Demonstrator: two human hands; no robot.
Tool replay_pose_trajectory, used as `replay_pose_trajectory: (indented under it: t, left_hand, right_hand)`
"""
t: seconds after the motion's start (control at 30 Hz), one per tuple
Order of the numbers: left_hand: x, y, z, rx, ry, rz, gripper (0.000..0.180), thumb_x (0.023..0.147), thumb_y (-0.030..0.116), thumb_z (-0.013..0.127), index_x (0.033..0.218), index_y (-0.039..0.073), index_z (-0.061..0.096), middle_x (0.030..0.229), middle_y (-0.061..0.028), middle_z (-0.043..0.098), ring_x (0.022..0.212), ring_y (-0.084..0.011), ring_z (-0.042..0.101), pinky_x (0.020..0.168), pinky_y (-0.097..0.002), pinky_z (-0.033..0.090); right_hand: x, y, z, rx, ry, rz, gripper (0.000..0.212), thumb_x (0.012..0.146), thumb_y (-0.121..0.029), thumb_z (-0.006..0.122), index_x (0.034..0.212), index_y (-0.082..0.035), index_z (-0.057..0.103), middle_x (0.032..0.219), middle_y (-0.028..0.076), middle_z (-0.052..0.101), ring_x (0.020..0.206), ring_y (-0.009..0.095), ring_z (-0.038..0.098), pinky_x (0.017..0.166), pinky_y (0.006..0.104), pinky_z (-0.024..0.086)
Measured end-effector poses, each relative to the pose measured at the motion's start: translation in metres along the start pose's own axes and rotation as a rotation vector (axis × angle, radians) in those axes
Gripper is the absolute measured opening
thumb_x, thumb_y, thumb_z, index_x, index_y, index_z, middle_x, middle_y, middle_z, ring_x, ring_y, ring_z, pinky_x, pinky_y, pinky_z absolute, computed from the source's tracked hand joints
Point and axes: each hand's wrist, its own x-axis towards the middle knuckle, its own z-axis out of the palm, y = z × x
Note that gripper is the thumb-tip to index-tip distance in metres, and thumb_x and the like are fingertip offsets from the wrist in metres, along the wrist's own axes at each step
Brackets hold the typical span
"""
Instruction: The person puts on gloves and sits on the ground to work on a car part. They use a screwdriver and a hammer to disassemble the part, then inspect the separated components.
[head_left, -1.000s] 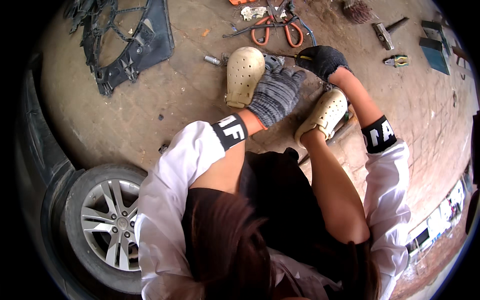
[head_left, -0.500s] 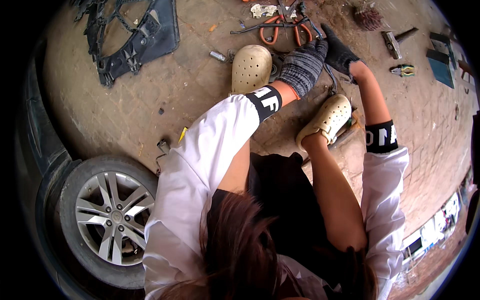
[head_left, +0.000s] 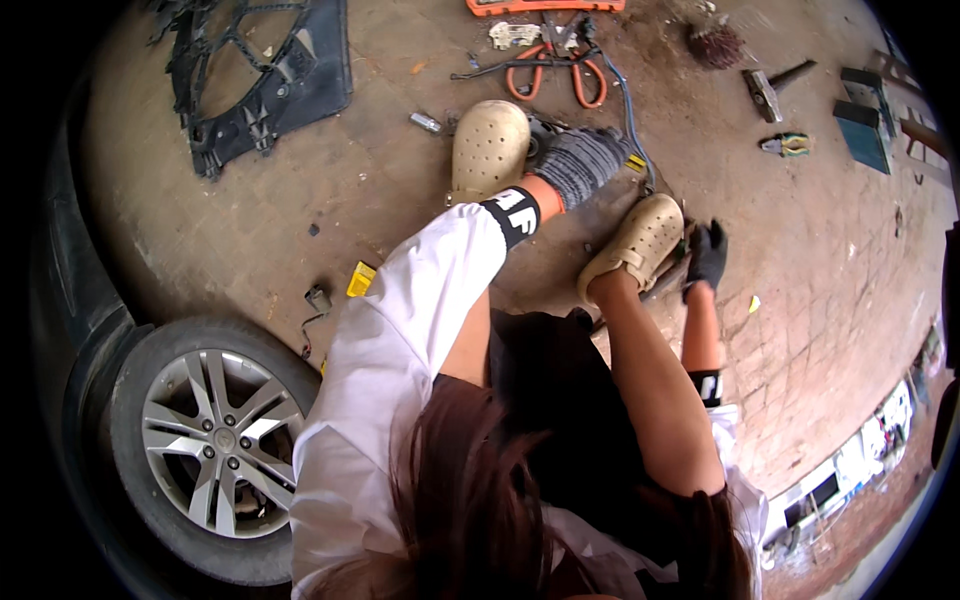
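Observation:
My left hand (head_left: 585,163), in a grey-and-black knit glove, is between my beige clogs over a dark part (head_left: 540,135) that it mostly covers. Its fingers look curled, and what they hold is hidden. Just past the fingertips shows a small yellow piece (head_left: 636,162). A blue-grey cable (head_left: 632,110) runs down toward the right clog (head_left: 648,235). My right hand (head_left: 708,258), in a dark glove, is outside that clog with fingers apart, beside a rod-like brown piece (head_left: 668,280). Orange-handled cutters (head_left: 588,90) lie beyond the left hand.
An orange case edge (head_left: 545,7) is at the top. A hammer (head_left: 763,95), pliers (head_left: 785,145) and a teal box (head_left: 864,130) lie at right. Black plastic trim (head_left: 300,90) is far left; a car wheel (head_left: 215,440) stands near left. A metal socket (head_left: 425,121) lies by the left clog (head_left: 490,150).
My right hand has left the left hand's side and moved back toward me, outside the right clog. My left hand has shifted slightly left and nearer. A yellow piece now shows by its fingertips.

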Motion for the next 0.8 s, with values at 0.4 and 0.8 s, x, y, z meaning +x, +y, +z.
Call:
replay_pose_trajectory:
  t: [0.4,0.8]
  left_hand:
    - [0.012,-0.018,-0.011,-0.102,0.148,-0.144,0.03,0.086,0.015,0.049,0.115,0.006,0.052,0.108,-0.0172,0.059,0.098,-0.0286,0.058,0.079,-0.036,0.05]
    - [-0.002,-0.007,-0.029,-0.087,-0.013,-0.187,0.028,0.087,0.01,0.043,0.113,0.007,0.05,0.117,-0.0198,0.053,0.09,-0.0321,0.062,0.073,-0.0408,0.052]
  right_hand:
    - [-0.078,0.108,-0.029,-0.225,-0.117,0.543,0.034,0.081,-0.028,0.066,0.099,-0.002,0.055,0.078,0.007,0.055,0.067,0.018,0.051,0.064,0.0294,0.042]
    - [-0.026,0.038,-0.099,0.357,-0.753,1.008,0.024,0.081,-0.031,0.065,0.085,-0.008,0.058,0.056,0.0,0.049,0.044,0.013,0.045,0.043,0.0268,0.037]
